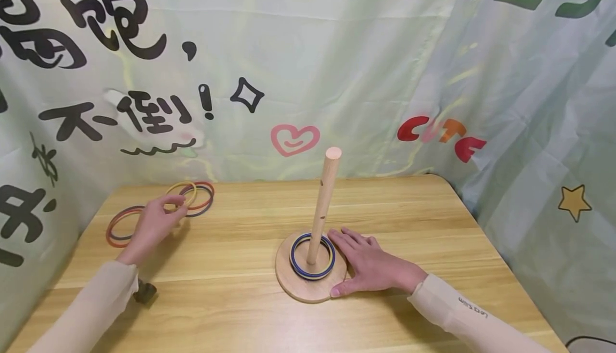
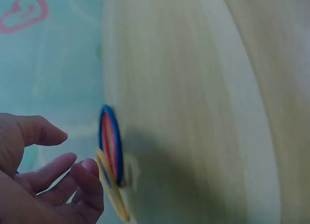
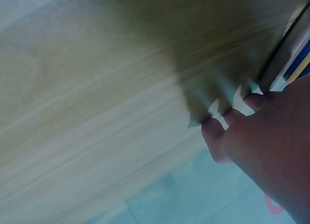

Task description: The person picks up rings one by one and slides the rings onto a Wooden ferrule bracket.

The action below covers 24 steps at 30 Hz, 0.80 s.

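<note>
My left hand [image 1: 159, 222] is at the back left of the table, its fingertips beside a yellow ring [image 1: 195, 195]. In the left wrist view a gap shows between its thumb and fingers, with the yellow ring [image 2: 117, 202] just past the fingertips. That ring overlaps a red ring [image 1: 213, 188] and a blue ring [image 1: 204, 212]. A wooden peg [image 1: 325, 198] rises from a round base [image 1: 293, 283], with blue and yellow rings [image 1: 313, 276] lying around its foot. My right hand [image 1: 372, 265] rests with spread fingers and thumb against the base's right edge.
More rings, red [image 1: 108, 230] and dark blue [image 1: 117, 235], lie left of and partly behind the left hand. The wooden table [image 1: 231, 310] ends at a printed cloth [image 1: 356, 75] hanging behind it and along both sides. A dark wrist device [image 1: 144, 292] sits under the left sleeve.
</note>
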### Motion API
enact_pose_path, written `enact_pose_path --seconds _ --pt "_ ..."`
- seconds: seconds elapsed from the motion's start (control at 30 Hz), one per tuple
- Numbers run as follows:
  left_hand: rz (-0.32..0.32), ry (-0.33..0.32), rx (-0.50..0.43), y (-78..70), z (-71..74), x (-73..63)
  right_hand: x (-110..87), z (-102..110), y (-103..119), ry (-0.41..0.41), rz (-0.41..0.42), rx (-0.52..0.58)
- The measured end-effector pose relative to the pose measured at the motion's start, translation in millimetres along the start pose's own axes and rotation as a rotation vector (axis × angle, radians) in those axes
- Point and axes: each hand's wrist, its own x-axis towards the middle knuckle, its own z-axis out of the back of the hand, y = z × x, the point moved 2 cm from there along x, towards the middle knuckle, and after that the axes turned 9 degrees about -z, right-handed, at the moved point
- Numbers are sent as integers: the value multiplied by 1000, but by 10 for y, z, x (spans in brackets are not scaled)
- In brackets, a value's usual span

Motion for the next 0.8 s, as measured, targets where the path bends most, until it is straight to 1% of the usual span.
enact_pose_path --seconds 0.03,0.17,0.27,0.4,0.57,0.67,0.8 --pt "0 11 1 37 3 28 -1 2 -1 0 1 1" --pt "31 50 -7 170 8 151 -1 10 1 -1 3 -4" --pt "40 48 4 245 -20 245 -1 8 -2 2 -1 -6" --pt "18 32 62 286 -80 345 -4 0 -6 2 -4 -3" --pt "24 8 118 306 -116 431 -12 5 2 -8 6 -7" --pt "18 -22 132 327 -121 463 -16 10 6 -13 13 -10" --pt "0 -77 128 311 -119 472 -18 12 -9 -12 6 -15"
